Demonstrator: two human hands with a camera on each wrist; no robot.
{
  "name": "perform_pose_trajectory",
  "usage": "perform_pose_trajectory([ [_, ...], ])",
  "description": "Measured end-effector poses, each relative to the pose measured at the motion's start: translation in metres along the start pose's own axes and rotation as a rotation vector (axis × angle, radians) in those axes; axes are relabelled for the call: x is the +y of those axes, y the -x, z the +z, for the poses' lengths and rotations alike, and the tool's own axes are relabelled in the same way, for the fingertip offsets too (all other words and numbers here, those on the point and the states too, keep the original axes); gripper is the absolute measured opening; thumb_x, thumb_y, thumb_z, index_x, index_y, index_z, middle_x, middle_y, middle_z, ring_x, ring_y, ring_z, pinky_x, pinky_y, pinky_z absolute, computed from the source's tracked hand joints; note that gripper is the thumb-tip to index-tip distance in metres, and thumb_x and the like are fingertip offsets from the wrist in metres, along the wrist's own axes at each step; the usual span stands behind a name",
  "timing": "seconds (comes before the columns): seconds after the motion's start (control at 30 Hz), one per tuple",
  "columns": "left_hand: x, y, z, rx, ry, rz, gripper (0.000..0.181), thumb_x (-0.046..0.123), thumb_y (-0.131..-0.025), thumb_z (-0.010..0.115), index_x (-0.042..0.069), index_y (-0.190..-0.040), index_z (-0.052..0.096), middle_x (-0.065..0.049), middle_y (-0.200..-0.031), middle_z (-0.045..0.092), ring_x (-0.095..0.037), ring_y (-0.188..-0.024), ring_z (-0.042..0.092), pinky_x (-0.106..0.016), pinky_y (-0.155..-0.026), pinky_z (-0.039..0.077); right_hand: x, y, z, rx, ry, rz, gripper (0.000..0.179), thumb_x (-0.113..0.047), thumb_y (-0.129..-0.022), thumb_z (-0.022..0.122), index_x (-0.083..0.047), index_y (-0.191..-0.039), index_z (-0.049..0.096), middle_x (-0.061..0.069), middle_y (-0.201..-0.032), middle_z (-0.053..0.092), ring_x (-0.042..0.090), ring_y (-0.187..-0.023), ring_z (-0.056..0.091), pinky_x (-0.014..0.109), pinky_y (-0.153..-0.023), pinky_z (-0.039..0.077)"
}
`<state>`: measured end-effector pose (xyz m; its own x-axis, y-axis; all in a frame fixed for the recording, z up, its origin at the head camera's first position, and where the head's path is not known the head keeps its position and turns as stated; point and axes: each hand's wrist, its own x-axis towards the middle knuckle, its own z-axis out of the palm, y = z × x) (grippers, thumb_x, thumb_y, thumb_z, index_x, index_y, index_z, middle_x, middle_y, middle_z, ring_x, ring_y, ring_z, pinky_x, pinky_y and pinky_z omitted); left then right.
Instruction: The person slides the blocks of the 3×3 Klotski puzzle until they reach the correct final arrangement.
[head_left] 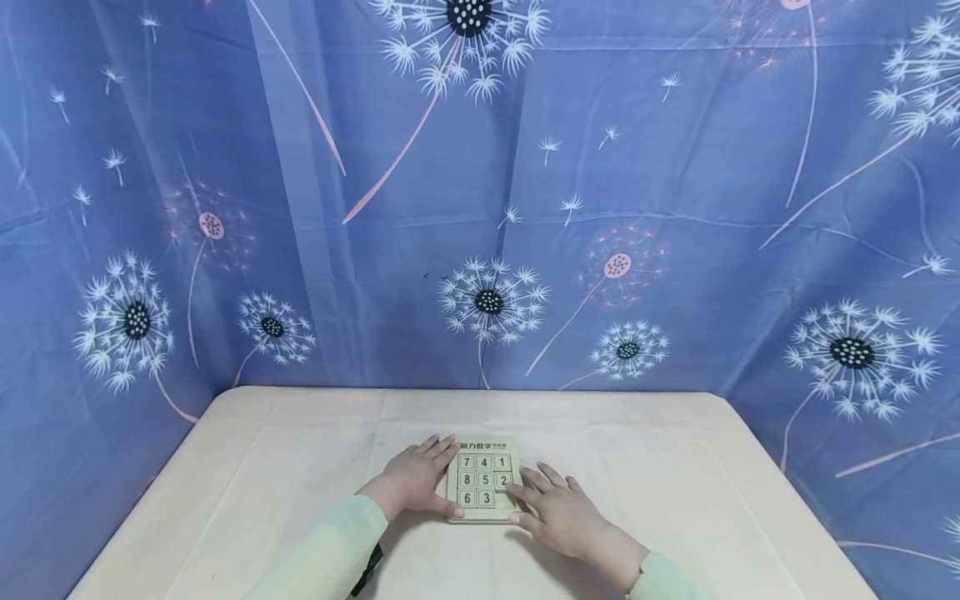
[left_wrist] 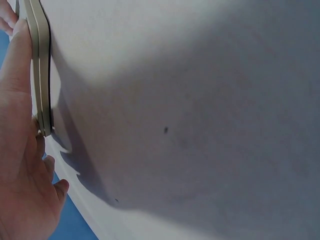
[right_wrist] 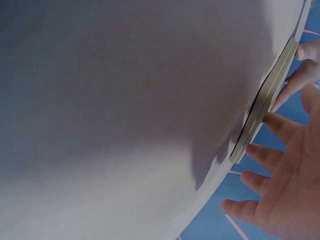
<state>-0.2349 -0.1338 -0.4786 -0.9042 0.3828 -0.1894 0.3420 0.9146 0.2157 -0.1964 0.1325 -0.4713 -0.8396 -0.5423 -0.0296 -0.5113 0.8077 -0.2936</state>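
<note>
A pale yellow sliding number puzzle (head_left: 480, 515) lies on the table. Its tiles read 7, 4, 1 in the far row, 8, 5, 2 in the middle and 6, 3 in the near row, with a gap at the near right. My left hand (head_left: 417, 477) holds the puzzle's left side, thumb at the near corner and fingers by the far one. With its index fingertip, my right hand (head_left: 562, 512) touches the number 2 tile (head_left: 503, 480). The right thumb lies at the near right corner; the other right fingers are spread. From the side, the puzzle's edge (left_wrist: 44, 65) looks thin and layered.
A cream cloth (head_left: 300, 467) covers the table. Blue curtains (head_left: 405, 317) with dandelion prints stand behind and at both sides. A black strap-like thing (head_left: 367, 572) shows beside the left sleeve (head_left: 330, 546).
</note>
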Motion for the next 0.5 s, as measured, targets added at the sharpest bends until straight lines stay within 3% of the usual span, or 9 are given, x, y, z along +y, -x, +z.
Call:
perform_pose_trajectory([
  [0.5, 0.0004, 0.0003, 0.0012, 0.001, 0.0, -0.003, 0.11, 0.07, -0.075, 0.078, 0.013, -0.16, 0.037, -0.003, -0.17, 0.032, -0.028, -0.159, 0.029, -0.05, -0.128, 0.033, 0.0012, -0.0009, -0.0002, 0.005, -0.006, -0.006, 0.055, -0.05, -0.101, 0.055, -0.013, -0.141, 0.063, 0.021, -0.154, 0.051, 0.05, -0.146, 0.042, 0.081, -0.108, 0.036],
])
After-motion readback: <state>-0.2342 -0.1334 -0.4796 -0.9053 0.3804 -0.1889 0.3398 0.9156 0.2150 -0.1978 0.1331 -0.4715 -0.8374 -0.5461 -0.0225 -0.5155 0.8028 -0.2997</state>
